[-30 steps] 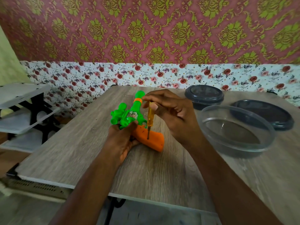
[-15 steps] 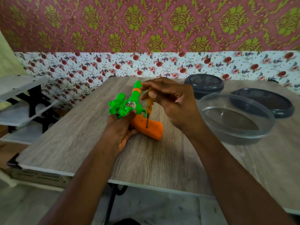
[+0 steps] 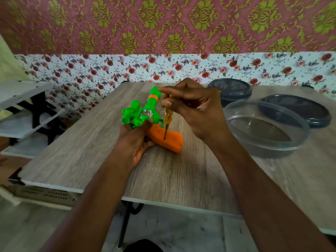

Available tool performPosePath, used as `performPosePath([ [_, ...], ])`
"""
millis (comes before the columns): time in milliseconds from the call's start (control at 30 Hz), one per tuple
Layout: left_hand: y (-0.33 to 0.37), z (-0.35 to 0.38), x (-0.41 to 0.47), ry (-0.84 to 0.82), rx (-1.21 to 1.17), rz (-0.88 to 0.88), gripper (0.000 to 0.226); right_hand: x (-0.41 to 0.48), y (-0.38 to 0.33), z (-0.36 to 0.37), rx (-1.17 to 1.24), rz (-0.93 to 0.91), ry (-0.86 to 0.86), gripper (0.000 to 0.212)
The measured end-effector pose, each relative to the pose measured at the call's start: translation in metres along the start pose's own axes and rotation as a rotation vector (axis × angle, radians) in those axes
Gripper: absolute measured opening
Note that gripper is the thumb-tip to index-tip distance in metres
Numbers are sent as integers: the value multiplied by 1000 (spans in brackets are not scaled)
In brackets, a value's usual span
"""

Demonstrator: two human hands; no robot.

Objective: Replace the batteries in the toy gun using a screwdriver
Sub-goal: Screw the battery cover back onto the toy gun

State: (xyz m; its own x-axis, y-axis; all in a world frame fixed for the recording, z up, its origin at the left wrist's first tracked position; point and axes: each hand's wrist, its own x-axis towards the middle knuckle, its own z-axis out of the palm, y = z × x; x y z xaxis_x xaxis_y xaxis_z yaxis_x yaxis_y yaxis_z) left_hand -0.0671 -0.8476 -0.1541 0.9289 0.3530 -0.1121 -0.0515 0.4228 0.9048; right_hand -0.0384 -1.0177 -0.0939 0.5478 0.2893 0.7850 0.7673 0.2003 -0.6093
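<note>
A green toy gun (image 3: 143,110) with an orange grip (image 3: 169,140) lies on its side on the wooden table (image 3: 87,153). My left hand (image 3: 134,140) wraps around its middle from below and holds it down. My right hand (image 3: 194,110) pinches the top of a small screwdriver (image 3: 168,117) with a yellow see-through handle. The screwdriver stands nearly upright, its tip pressed into the orange grip. No batteries are visible.
A clear plastic bowl (image 3: 272,142) sits to the right of my right hand. Behind it are a dark round container (image 3: 231,90) and a dark lid (image 3: 298,111). A white shelf unit (image 3: 20,113) stands off the table's left side. The floral wall runs along the far edge.
My right fingers have shifted around the screwdriver top, as in turning it. The gun and my left hand stay in place. The camera has tilted slightly.
</note>
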Motion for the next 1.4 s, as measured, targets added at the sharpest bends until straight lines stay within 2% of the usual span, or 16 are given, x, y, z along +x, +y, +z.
performPosePath([
  [100,0,1,-1,4,-6,-4,40,0,1,1,-39,2,25,26],
  [167,1,0,-1,0,-10,-6,40,0,1,-1,-23,-6,-21,22],
  [300,0,0,-2,3,-3,-2,39,-2,0,-3,53,33,-126,30],
  [400,0,0,-1,9,1,-10,39,-2,-1,-2,38,65,-91,30],
  [533,1,0,-1,18,7,-22,40,0,2,-1,-131,13,-12,26],
  [667,2,0,-3,2,1,-11,41,-2,2,-2,-78,10,-41,20],
  [833,2,0,-3,-9,0,5,38,-1,1,-2,-15,5,-54,28],
  [967,1,1,-3,-13,-18,6,37,-1,6,2,-169,-76,6,30],
  [1067,2,0,-3,-20,-18,5,37,-2,5,1,-178,-73,-42,26],
  [1233,2,0,-3,-20,-7,8,36,-2,3,0,-78,-17,-137,32],
  [1400,1,-1,-1,-25,0,10,31,1,1,0,-192,-104,-114,32],
])
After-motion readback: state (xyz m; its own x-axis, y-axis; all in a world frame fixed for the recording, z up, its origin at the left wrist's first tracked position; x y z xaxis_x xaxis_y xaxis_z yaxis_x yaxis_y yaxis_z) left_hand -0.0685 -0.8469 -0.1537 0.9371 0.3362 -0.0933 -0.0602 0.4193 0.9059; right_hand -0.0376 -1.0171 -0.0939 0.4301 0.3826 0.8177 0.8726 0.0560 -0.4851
